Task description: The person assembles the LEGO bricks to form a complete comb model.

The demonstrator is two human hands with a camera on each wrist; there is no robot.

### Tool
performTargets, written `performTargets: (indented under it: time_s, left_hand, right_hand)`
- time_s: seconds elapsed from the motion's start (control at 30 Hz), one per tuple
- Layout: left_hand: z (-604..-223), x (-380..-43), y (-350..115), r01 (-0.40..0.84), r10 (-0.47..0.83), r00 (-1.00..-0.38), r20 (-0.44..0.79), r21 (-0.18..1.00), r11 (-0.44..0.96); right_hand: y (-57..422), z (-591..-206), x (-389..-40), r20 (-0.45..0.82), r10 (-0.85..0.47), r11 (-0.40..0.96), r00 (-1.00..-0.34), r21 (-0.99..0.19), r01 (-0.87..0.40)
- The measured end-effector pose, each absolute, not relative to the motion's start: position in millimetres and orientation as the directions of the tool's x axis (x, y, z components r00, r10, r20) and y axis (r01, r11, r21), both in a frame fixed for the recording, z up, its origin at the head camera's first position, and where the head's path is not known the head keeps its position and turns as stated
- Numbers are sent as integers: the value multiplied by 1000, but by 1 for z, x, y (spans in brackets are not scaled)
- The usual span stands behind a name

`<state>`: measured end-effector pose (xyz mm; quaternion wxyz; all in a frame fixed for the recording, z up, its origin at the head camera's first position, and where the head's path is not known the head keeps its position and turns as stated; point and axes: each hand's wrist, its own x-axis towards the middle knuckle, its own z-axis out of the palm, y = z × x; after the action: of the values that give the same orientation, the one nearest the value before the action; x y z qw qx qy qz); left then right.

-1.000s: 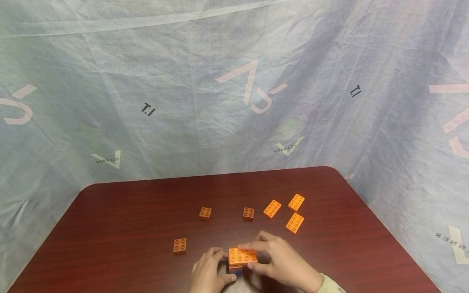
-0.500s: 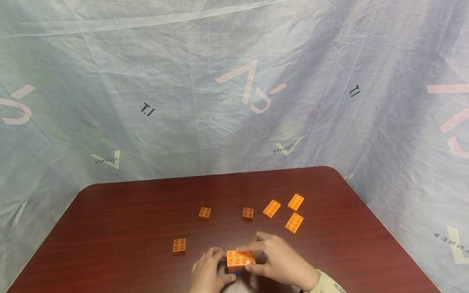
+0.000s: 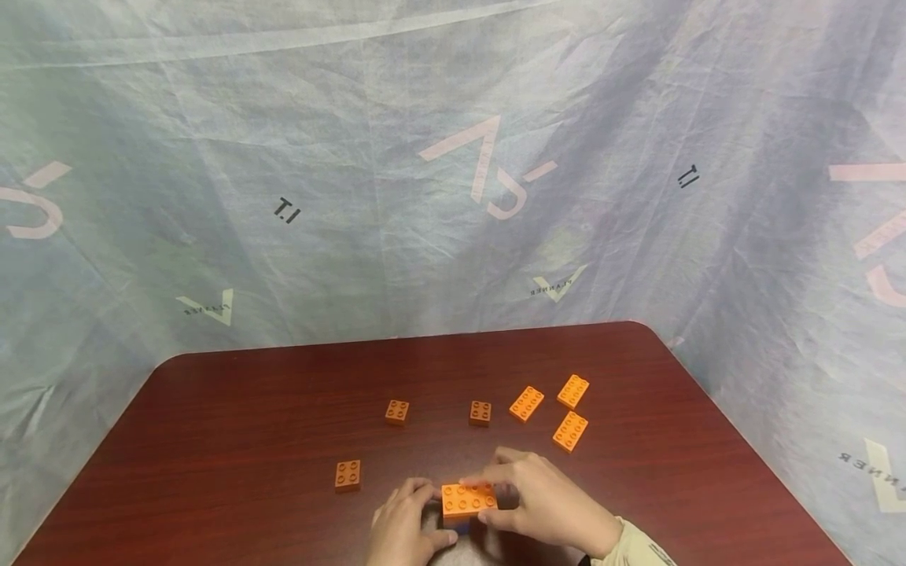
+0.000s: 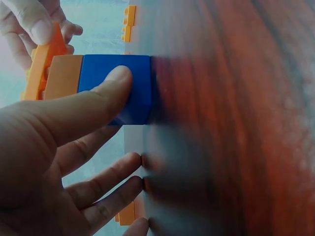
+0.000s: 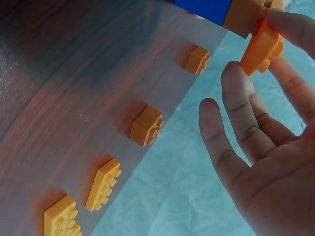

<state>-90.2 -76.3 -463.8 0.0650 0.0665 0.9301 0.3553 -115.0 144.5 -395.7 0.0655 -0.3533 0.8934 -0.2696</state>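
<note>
A stack of toy building bricks stands on the table between both hands. At its bottom is a blue block (image 4: 103, 69), gripped by my left hand (image 3: 402, 523) with the thumb flat on one side and a finger behind. Above the blue sits a small brown-orange brick (image 4: 65, 73). On top, a flat bright orange eight-stud brick (image 3: 465, 501) is pinched by my right hand (image 3: 548, 503) between thumb and fingers at its right end. Both wrist views show this brick tilted, with a gap over part of the brown-orange one.
Three brown-orange four-stud bricks lie loose: a near-left brick (image 3: 348, 475), a far-left brick (image 3: 397, 412) and a middle brick (image 3: 480, 413). Right of them lie three flat orange bricks (image 3: 527, 403). A printed cloth (image 3: 382, 196) hangs behind the dark red table (image 3: 233, 424).
The orange top brick has come down slightly over the stack, held by the right hand. The left hand keeps its place at the blue block, and the loose bricks have not moved.
</note>
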Motion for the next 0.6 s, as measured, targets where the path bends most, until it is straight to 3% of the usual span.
performTargets:
  time_s: [0.23, 0.6]
  left_hand:
    - [-464, -89, -76, 89, 169, -984, -57, 667, 740]
    - [-464, -90, -76, 91, 173, -983, -57, 670, 737]
  right_hand:
    - [147, -398, -115, 82, -689, 605, -720, -482, -634]
    - [146, -401, -113, 104, -690, 575, -717, -524, -629]
